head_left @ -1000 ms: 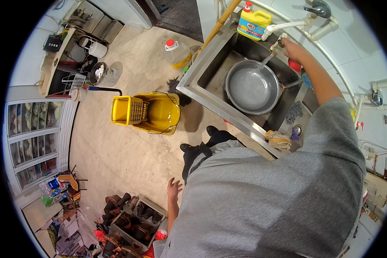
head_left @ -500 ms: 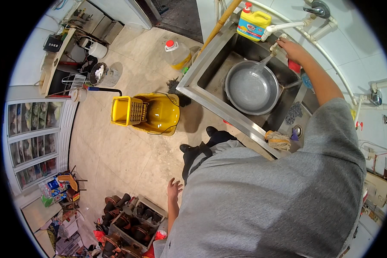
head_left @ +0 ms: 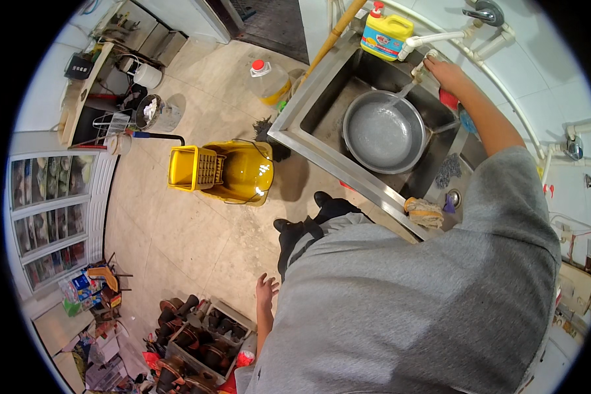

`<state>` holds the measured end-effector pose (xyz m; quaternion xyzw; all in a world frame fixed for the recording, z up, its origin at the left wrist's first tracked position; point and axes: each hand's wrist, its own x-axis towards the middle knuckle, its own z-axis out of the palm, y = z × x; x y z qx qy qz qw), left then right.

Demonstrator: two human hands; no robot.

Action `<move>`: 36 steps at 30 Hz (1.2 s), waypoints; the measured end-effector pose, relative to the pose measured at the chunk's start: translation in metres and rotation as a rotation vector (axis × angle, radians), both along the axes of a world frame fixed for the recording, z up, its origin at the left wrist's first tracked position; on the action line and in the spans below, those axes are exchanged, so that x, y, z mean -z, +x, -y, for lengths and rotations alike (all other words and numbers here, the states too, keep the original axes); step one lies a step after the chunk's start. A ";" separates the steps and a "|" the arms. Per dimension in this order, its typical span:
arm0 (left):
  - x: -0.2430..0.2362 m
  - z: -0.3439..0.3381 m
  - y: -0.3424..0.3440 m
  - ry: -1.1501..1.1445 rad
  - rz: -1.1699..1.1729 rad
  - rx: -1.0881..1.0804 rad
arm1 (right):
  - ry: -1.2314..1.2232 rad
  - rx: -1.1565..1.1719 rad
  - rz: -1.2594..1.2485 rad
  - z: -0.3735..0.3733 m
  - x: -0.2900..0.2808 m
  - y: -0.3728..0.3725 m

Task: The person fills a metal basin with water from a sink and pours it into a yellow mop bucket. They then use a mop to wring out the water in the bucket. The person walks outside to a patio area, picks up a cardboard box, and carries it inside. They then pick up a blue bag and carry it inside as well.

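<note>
My right hand (head_left: 442,72) is closed around the tap (head_left: 419,71) above the stainless steel sink (head_left: 322,111). From the spout a stream of water runs into a round metal basin (head_left: 382,141) that stands in the sink and holds water. My left hand (head_left: 266,289) hangs beside my body, its fingers apart and nothing in it. A yellow bottle of detergent (head_left: 386,36) with a red pump stands on the sink's far rim, near the tap. On the near side of the sink lie a grey scouring pad (head_left: 448,171) and a tan cloth (head_left: 424,213).
A yellow mop bucket (head_left: 246,172) with a wringer stands on the floor left of the sink. Beyond it is a clear jug (head_left: 269,82) with a red cap. A bamboo pole (head_left: 335,36) leans by the sink. A crate (head_left: 207,341) of dark parts sits at the lower left.
</note>
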<state>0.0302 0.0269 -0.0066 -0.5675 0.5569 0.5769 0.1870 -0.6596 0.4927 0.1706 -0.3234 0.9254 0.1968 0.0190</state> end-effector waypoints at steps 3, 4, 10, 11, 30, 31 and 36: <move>0.003 0.003 0.003 0.007 -0.013 -0.003 | 0.038 0.008 -0.016 0.003 0.000 0.001; 0.004 0.003 0.004 0.009 -0.019 -0.004 | 0.035 0.008 -0.021 0.003 0.000 0.002; -0.005 0.004 -0.002 -0.011 0.007 0.029 | 0.021 0.010 -0.042 0.001 0.007 0.001; -0.007 0.003 -0.004 -0.015 0.016 0.028 | 0.014 0.014 -0.037 0.001 0.008 0.001; -0.002 0.005 0.010 0.006 -0.018 -0.008 | 0.044 0.076 0.014 0.012 0.011 -0.002; -0.001 0.005 0.010 0.019 -0.032 -0.017 | 0.043 0.068 0.016 0.012 0.012 -0.003; 0.000 0.003 0.009 0.012 -0.032 -0.021 | 0.004 0.021 -0.007 0.009 0.015 -0.005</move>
